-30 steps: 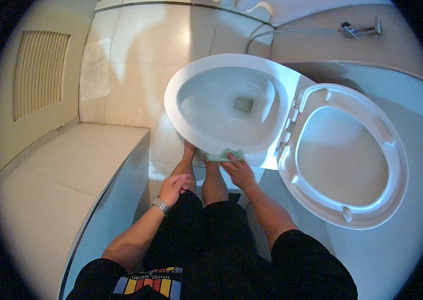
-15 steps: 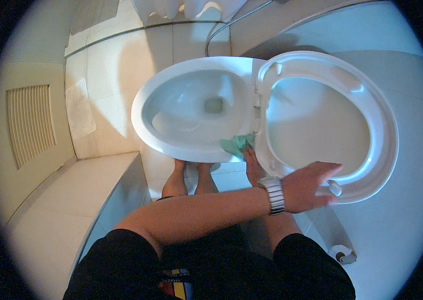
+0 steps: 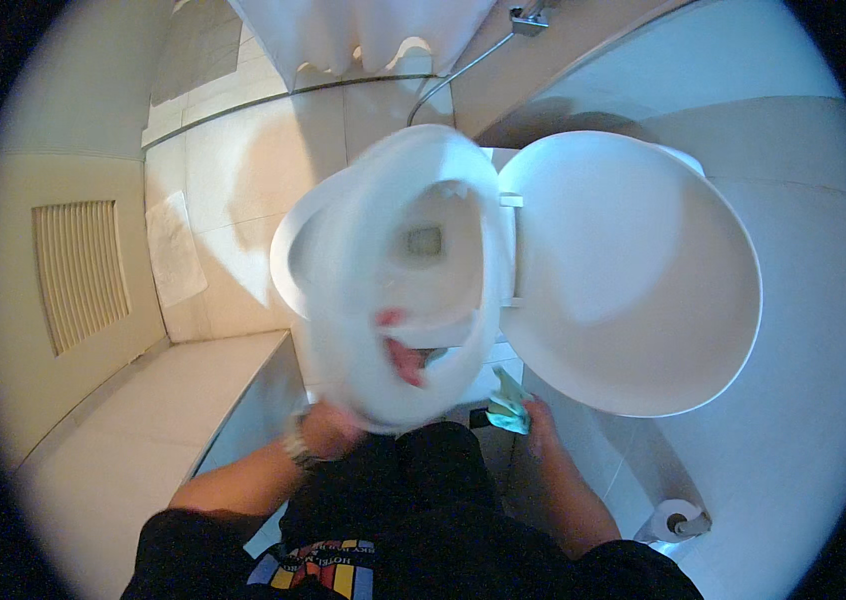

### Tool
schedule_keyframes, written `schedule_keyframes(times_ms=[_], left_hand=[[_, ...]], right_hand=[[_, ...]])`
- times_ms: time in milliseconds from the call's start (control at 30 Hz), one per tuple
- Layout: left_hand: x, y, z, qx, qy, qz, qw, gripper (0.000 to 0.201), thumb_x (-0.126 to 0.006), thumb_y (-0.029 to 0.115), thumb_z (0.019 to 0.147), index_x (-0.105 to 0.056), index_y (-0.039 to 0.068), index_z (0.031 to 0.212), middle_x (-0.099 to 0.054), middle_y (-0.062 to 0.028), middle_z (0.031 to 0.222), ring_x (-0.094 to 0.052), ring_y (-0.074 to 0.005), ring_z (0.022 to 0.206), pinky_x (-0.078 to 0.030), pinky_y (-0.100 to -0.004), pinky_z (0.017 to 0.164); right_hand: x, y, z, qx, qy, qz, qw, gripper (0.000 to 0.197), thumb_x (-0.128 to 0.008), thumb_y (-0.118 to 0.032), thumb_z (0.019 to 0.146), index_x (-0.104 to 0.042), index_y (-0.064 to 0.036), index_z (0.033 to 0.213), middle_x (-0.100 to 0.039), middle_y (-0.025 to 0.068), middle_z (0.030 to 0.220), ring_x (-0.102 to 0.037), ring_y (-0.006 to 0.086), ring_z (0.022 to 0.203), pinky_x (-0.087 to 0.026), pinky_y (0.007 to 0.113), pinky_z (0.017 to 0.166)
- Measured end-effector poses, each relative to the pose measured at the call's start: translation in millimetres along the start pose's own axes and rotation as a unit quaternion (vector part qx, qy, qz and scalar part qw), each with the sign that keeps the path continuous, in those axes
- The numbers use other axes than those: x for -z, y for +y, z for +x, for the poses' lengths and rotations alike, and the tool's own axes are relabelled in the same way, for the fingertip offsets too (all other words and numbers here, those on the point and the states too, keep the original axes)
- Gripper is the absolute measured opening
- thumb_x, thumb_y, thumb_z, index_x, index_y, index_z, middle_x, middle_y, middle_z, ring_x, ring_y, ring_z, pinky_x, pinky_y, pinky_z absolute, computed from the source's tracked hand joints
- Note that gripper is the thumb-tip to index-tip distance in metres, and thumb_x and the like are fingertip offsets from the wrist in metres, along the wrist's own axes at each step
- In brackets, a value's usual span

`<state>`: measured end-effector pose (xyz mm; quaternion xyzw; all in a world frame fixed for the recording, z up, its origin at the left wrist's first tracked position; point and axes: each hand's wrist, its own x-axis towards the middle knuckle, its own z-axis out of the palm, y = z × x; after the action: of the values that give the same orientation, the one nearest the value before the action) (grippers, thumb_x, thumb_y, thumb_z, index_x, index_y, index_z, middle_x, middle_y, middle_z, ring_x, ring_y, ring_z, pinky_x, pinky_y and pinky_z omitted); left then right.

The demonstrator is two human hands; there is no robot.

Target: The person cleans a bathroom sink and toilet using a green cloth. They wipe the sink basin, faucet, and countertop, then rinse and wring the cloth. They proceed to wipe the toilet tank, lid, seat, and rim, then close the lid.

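A white toilet seat, blurred by motion, is tilted above the toilet bowl. My left hand, with a watch on its wrist, grips the near rim of the seat. Reddish fingertips show through the ring's opening. The round toilet lid stands raised at the right, its smooth underside in view. Beside the near side of the toilet, my right hand is closed on a pale green cloth, away from the bowl.
A toilet paper roll hangs on a holder at the lower right. A pale ledge runs along the left, below a louvred panel. White curtain and a metal hose are at the far side.
The seat has swung left, away from the lid and over the bowl, with my left hand moving along. My right hand has drawn the green cloth off the bowl's rim towards me.
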<state>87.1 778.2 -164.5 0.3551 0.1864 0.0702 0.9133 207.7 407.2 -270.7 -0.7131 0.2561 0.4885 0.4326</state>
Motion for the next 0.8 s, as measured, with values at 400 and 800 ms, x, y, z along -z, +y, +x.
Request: schedule_keyframes(times_ms=[400,800], left_hand=[[232.5,-79.7,-13.2,0.085,0.509,0.285,0.808,0.053,-0.064,0.045,0.086,-0.055,-0.003,0.107,-0.062,-0.0164,0.101,-0.061,-0.0255,0.087,-0.050,-0.0383,0.079],[261.8,-115.6,28.8,0.215,0.538,0.495,0.648,0.082,-0.074,0.049,0.073,-0.044,-0.006,0.126,-0.046,-0.0295,0.125,-0.047,-0.0416,0.116,-0.039,-0.0454,0.099]], right_hand=[[132.3,-131.8,-9.4,0.423,0.261,-0.320,0.806,0.054,-0.061,-0.031,0.090,-0.045,-0.0002,0.131,-0.050,0.0157,0.131,-0.051,0.0262,0.116,-0.043,0.040,0.095],[131.3,-189.7,-24.4,0.326,0.258,-0.443,0.794,0.053,-0.061,-0.030,0.090,-0.046,-0.0014,0.131,-0.050,0.0153,0.132,-0.052,0.0252,0.116,-0.044,0.039,0.094]])
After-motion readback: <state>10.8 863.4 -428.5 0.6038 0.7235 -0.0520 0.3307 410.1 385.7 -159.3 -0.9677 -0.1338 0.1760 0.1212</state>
